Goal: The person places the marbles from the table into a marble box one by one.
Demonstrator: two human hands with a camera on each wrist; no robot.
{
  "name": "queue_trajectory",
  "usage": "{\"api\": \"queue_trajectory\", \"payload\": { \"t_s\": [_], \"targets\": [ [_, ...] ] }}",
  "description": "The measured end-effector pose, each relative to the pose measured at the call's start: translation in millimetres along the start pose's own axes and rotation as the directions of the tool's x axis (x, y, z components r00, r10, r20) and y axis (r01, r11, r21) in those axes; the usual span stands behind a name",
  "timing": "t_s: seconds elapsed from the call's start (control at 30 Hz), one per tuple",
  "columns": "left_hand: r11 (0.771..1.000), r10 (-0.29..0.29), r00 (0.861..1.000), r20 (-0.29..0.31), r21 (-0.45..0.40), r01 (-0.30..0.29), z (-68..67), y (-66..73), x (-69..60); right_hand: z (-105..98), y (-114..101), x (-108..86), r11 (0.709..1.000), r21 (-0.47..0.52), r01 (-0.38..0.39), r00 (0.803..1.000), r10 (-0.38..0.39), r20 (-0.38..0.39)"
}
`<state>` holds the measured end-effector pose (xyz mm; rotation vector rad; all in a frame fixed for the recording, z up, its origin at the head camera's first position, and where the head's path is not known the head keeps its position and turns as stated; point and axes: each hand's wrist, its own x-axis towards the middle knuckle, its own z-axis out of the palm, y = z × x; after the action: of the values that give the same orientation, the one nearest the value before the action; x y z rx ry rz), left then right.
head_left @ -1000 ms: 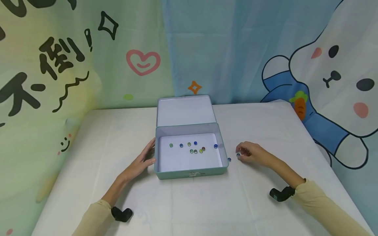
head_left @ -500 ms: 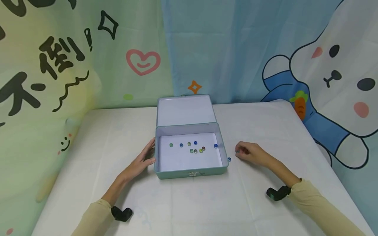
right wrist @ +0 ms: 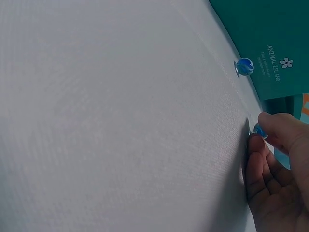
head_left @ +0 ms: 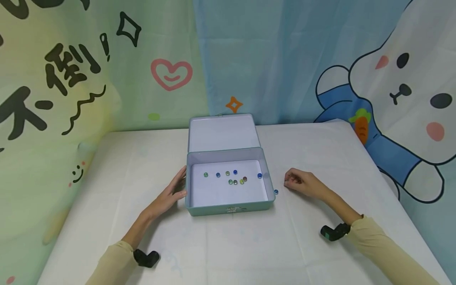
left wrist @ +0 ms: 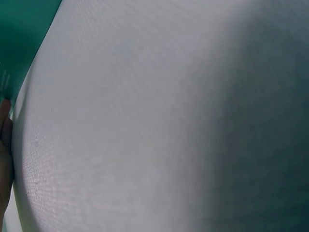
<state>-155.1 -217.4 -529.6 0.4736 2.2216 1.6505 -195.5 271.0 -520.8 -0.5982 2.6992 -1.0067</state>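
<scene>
A green tin box with a pale inside stands with its lid tilted back. Several glass marbles in green, blue and brown lie scattered on its floor. My left hand rests against the box's left side, fingers extended; the left wrist view catches only its edge. To the right of the box, my right hand pinches a blue marble between thumb and fingertips, close to the tablecloth. Another blue marble lies outside, beside the box's right wall.
A white cloth covers the table. Behind it hangs a printed curtain with a rabbit figure at the right. A black wrist camera sits on the left wrist and another black camera on the right.
My right hand's fingers have drawn together around the marble, which was visible at the fingertips before. That hand has risen very slightly. My left hand and the box stay in place.
</scene>
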Motion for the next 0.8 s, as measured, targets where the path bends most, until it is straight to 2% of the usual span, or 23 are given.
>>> {"api": "queue_trajectory", "payload": {
  "t_s": [0.8],
  "targets": [
    [1.0,0.005,1.0,0.0,-0.002,-0.005,0.3,-0.4,-0.3,-1.4,3.5,-0.5,1.0,0.018,0.007,1.0,-0.007,-0.003]
  ]
}}
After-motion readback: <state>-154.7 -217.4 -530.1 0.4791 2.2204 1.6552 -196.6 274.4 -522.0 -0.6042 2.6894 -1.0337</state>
